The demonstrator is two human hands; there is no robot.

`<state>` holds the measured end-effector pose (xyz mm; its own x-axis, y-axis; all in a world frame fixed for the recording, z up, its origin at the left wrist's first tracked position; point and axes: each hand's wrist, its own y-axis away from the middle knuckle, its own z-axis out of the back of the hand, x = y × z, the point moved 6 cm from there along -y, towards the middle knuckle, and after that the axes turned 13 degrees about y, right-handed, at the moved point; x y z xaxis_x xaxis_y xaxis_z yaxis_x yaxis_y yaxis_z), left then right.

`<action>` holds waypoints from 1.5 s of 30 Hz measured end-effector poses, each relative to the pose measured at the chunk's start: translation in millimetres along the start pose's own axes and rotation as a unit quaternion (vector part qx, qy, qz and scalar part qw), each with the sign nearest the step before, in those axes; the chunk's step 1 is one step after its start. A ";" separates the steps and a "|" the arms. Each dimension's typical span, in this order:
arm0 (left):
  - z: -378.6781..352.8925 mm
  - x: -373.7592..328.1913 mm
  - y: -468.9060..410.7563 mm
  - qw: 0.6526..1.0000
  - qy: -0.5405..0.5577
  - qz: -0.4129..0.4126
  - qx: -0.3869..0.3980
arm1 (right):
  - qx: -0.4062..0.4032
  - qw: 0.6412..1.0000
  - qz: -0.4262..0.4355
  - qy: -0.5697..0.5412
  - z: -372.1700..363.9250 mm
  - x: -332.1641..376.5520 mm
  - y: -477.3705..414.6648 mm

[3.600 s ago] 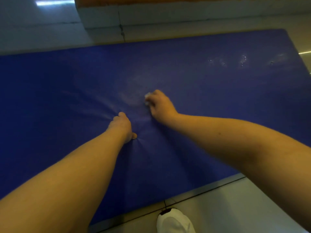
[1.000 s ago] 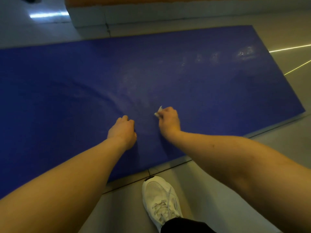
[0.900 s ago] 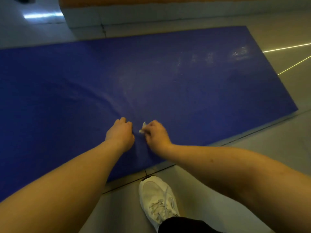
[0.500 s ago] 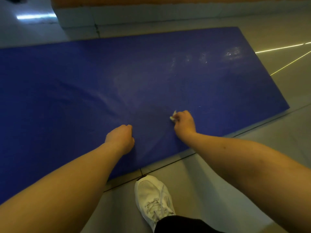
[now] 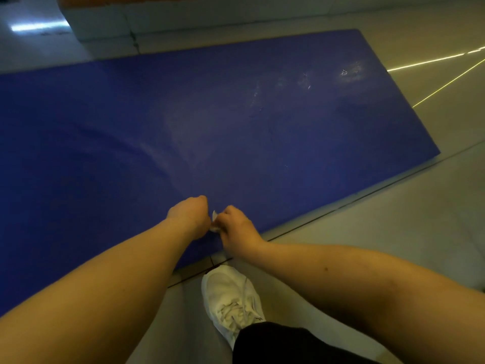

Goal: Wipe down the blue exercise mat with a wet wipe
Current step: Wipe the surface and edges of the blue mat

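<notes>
Person bending over a blue exercise mat (image 5: 262, 132) laid flat on a pale tiled floor (image 5: 393, 232), viewed from above the forearms. The right hand (image 5: 237, 228) lies close to the mat's near edge, its fingers curled tightly round a small crumpled white wet wipe (image 5: 214, 222), of which only a bunched corner shows past the knuckles; the wipe is held down at the mat surface. The left hand (image 5: 187, 214) sits just beside it, fingers folded under into a fist with the knuckles down on the mat and nothing visible in its grasp; whether it touches the wipe cannot be told. Shallow creases in the mat cover fan away from the left fist. Pale smears and glinting spots mark the mat toward its far right corner. A white laced shoe (image 5: 231, 298) stands on the floor just short of the near edge, below a black trouser leg (image 5: 283, 345). A pale wall base (image 5: 210, 17) runs beyond the far edge, and two thin bright lines (image 5: 433, 59) cross the floor at right
</notes>
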<state>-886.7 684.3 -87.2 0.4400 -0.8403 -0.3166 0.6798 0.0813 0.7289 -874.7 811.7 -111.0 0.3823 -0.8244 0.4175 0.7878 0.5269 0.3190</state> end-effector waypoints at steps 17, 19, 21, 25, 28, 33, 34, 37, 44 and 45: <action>-3.3 0.2 -2.5 1.000 0.001 -0.006 0.009 | -0.113 0.949 -0.293 -0.025 45.4 -85.8 11.1; -2.9 -3.4 -1.3 1.000 -0.014 -0.007 0.008 | -0.095 0.973 -0.205 -0.043 23.7 -49.4 9.1; -2.6 -4.7 -0.8 1.000 -0.024 -0.005 0.004 | -0.038 0.995 -0.087 -0.033 1.3 -7.7 10.6; -2.0 -6.8 -3.7 0.999 -0.039 -0.002 0.009 | 0.014 0.995 0.093 0.024 -11.7 4.5 15.8; 2.3 -10.6 -9.0 0.999 -0.036 -0.012 0.017 | -0.061 0.996 0.055 0.026 21.0 -43.8 8.2; 5.5 -13.0 -17.0 0.999 -0.021 -0.023 0.020 | -0.133 0.976 -0.154 0.071 76.9 -145.0 -3.7; 6.9 -11.5 -18.7 0.999 -0.020 -0.023 0.019 | -0.124 0.965 -0.215 0.086 84.8 -159.9 -6.3; 13.8 -8.1 -16.9 0.999 -0.028 -0.019 0.013 | -0.124 0.938 -0.302 0.114 86.7 -157.0 -11.3; 28.1 -1.0 -2.3 0.998 0.061 -0.007 -0.027 | -0.022 0.949 -0.231 -0.213 36.9 -32.2 -31.0; 34.5 -1.5 2.0 0.993 0.110 -0.007 -0.039 | -0.001 0.939 -0.224 -0.261 37.2 -17.5 -38.8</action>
<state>-906.2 667.2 -64.4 0.5425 -0.7049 -0.4569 0.7259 0.1196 0.6773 -930.0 813.3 -99.1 -0.2758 -0.7485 0.6031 0.8141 0.1517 0.5606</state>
